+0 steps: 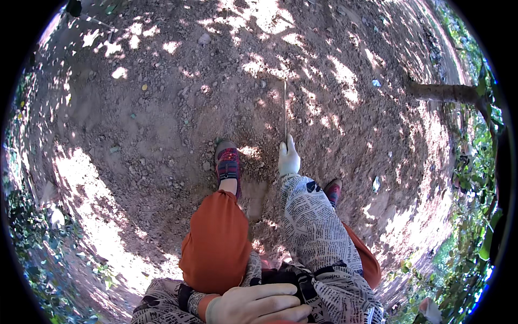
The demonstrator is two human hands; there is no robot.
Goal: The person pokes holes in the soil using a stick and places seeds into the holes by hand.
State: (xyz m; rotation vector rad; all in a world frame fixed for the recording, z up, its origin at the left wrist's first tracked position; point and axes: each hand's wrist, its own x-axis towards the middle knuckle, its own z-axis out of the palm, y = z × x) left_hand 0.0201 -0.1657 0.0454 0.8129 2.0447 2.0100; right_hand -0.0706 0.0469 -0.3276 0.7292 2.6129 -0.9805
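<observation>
In a pale glove, my right hand (290, 161) reaches forward over the bare soil. It is closed round a thin straight stick (285, 105), which points away from me with its far end at or near the ground. The stick's near end is hidden by the hand. My left hand (258, 303), gloved too, lies across my lap at the lower edge, fingers stretched out over dark and printed cloth. No object shows in it.
Dry, crumbly soil (162, 108) with small stones spreads around my dark red shoes (227, 160). A tree trunk (445, 92) stands at the far right. Leafy plants (32, 259) line the sides. Scraps of litter (376, 183) lie to the right.
</observation>
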